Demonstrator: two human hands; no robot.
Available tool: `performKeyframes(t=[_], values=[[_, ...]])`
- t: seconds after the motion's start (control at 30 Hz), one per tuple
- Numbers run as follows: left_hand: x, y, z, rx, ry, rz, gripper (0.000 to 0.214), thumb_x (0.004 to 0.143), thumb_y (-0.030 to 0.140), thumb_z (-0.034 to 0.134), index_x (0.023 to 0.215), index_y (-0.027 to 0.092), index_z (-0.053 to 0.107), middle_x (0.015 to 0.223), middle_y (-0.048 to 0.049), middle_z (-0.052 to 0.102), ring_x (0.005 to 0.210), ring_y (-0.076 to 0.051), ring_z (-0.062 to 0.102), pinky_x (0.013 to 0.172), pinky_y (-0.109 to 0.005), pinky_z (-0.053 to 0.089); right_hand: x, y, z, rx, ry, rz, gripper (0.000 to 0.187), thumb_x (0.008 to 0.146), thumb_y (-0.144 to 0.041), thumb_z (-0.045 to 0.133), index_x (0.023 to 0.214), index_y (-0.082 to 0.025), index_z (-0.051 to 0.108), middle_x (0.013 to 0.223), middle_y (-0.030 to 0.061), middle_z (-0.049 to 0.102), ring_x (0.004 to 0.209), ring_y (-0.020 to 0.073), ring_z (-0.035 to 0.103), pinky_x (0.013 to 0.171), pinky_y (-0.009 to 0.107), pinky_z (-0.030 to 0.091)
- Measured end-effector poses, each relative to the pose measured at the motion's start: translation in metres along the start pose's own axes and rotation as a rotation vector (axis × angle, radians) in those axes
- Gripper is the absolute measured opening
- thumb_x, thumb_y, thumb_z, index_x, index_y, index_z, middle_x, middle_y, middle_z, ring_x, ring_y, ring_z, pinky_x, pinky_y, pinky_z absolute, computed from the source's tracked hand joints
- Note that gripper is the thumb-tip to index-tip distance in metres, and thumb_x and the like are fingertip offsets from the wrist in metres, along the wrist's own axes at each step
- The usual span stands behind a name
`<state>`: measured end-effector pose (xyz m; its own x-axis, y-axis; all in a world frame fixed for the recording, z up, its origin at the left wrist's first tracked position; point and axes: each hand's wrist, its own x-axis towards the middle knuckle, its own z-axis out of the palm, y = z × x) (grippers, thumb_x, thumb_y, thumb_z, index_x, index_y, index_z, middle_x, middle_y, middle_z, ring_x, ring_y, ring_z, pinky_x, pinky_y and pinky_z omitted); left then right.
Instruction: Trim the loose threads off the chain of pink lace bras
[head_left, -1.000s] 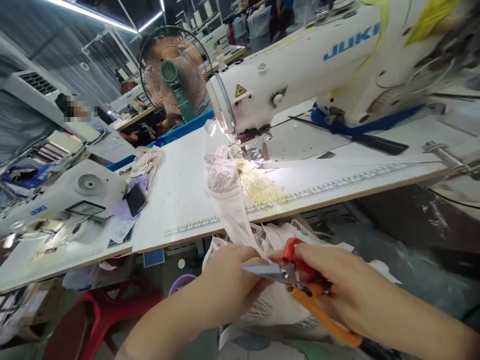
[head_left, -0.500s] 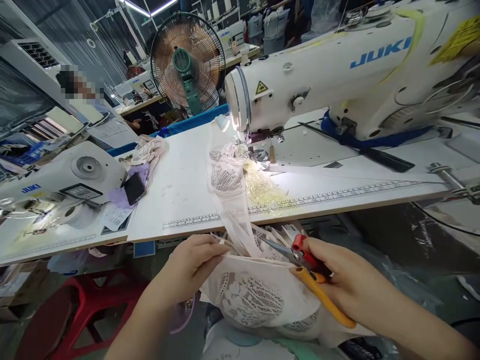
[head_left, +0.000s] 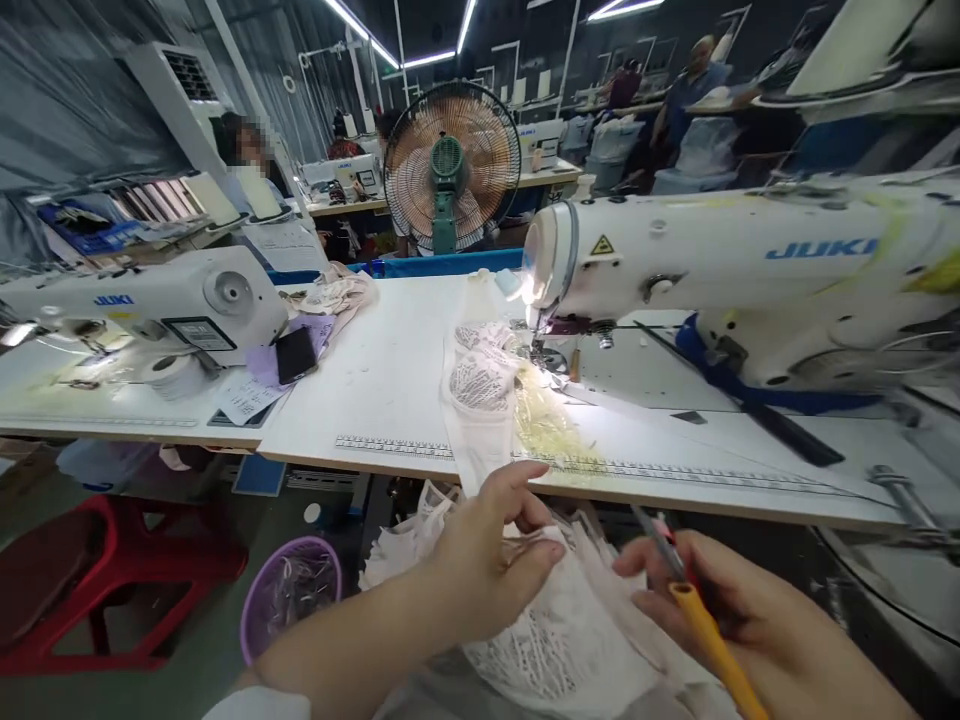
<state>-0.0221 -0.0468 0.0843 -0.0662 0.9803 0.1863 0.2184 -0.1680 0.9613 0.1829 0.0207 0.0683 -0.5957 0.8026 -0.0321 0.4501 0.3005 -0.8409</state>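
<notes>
My left hand (head_left: 487, 555) pinches white lace fabric (head_left: 555, 640) that lies bunched in my lap below the table edge. My right hand (head_left: 720, 610) is closed round a pair of thread snips (head_left: 694, 600) with a red and orange handle, blades pointing up and left, just right of the fabric. A strip of the same lace fabric (head_left: 480, 385) runs up over the table edge to the needle of the white JUKI sewing machine (head_left: 750, 280).
The white sewing table (head_left: 375, 390) has a ruler strip along its front edge. A second sewing machine (head_left: 150, 310), a phone (head_left: 295, 353) and papers sit at the left. Below are a red stool (head_left: 97, 580) and a purple bin (head_left: 289, 595). A fan (head_left: 450, 165) and people stand behind.
The view has swung up and to the left. My left hand moved right and up over the fabric. My right hand with the snips dropped lower and turned its blades upward.
</notes>
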Motion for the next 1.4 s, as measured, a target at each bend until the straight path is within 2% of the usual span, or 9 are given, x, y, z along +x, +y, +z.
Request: performKeyframes(t=[0.13,0.37,0.5,0.6,0.83,1.0,1.1,1.23,1.4], values=[[0.005,0.003,0.01,0.079,-0.14,0.048,0.053,0.08,0.014,0.052,0.131,0.017,0.037,0.081,-0.0044,0.054,0.075,-0.017,0.051,0.06,-0.025,0.042,0.016,-0.02,-0.009,0.213,-0.025,-0.033,0.021,0.081,-0.041,0.061,0.088,-0.023,0.054,0.083,0.0048,0.06,0.08,0.0222,0.058,0.065,0.03,0.05],[0.012,-0.004,0.013,0.107,-0.187,-0.015,0.051,0.079,0.017,0.052,0.128,0.019,0.036,0.076,0.0001,0.049,0.071,-0.015,0.048,0.057,-0.024,0.038,0.03,-0.018,0.001,0.269,-0.08,-0.07,0.022,0.079,-0.034,0.065,0.075,-0.022,0.047,0.074,-0.0011,0.049,0.062,0.0138,0.045,0.053,0.025,0.042],[0.011,-0.007,0.015,0.161,-0.14,-0.109,0.024,0.075,0.025,0.058,0.097,0.017,0.054,0.07,0.0012,0.05,0.064,-0.014,0.047,0.057,-0.025,0.036,0.032,-0.018,0.009,0.39,-0.033,-0.06,0.02,0.078,-0.034,0.065,0.077,-0.022,0.049,0.075,-0.0005,0.051,0.069,0.0163,0.049,0.059,0.027,0.044],[0.013,-0.007,0.017,0.07,-0.12,-0.192,0.009,0.074,0.026,0.056,0.072,0.017,0.053,0.067,0.0005,0.052,0.062,-0.013,0.047,0.058,-0.025,0.036,0.033,-0.016,0.011,0.432,-0.032,-0.052,0.018,0.082,-0.037,0.06,0.08,-0.023,0.049,0.078,0.0004,0.052,0.072,0.0166,0.052,0.062,0.028,0.045],[0.024,-0.01,0.005,-0.168,-0.198,-0.404,0.021,0.067,0.032,0.062,0.059,0.017,0.049,0.052,0.0046,0.04,0.05,-0.009,0.034,0.049,-0.023,0.027,0.032,0.001,-0.016,0.074,-0.337,-0.221,0.035,0.076,-0.053,0.06,0.078,-0.022,0.044,0.073,-0.0003,0.048,0.061,0.0147,0.043,0.054,0.027,0.039],[0.027,-0.015,0.001,-0.188,-0.187,-0.514,0.023,0.061,0.034,0.063,0.058,0.017,0.049,0.052,0.0041,0.042,0.049,-0.009,0.035,0.049,-0.024,0.026,0.026,0.01,-0.02,-0.134,-0.534,-0.16,0.043,0.079,-0.064,0.045,0.078,-0.021,0.046,0.071,0.0013,0.051,0.058,0.0161,0.043,0.051,0.027,0.036],[0.028,-0.018,0.002,-0.207,-0.179,-0.552,0.021,0.06,0.033,0.063,0.058,0.016,0.051,0.053,0.003,0.045,0.049,-0.009,0.037,0.049,-0.024,0.027,0.023,0.012,-0.016,-0.186,-0.545,-0.145,0.045,0.079,-0.066,0.04,0.077,-0.022,0.043,0.07,0.0017,0.051,0.058,0.0169,0.042,0.052,0.028,0.033],[0.03,-0.021,0.001,-0.239,-0.179,-0.568,0.02,0.06,0.031,0.064,0.059,0.015,0.054,0.054,0.0022,0.047,0.05,-0.01,0.038,0.05,-0.025,0.029,0.023,0.014,-0.017,-0.311,-0.513,-0.08,0.04,0.076,-0.059,0.05,0.069,-0.023,0.035,0.067,-0.0001,0.049,0.055,0.0154,0.037,0.051,0.027,0.028],[0.03,-0.019,-0.002,-0.26,-0.189,-0.568,0.019,0.059,0.031,0.066,0.058,0.015,0.054,0.055,0.002,0.048,0.051,-0.01,0.04,0.051,-0.025,0.03,0.022,0.017,-0.017,-0.268,-0.474,-0.04,0.037,0.076,-0.052,0.056,0.065,-0.023,0.037,0.063,-0.0018,0.047,0.054,0.0135,0.037,0.048,0.025,0.025]])
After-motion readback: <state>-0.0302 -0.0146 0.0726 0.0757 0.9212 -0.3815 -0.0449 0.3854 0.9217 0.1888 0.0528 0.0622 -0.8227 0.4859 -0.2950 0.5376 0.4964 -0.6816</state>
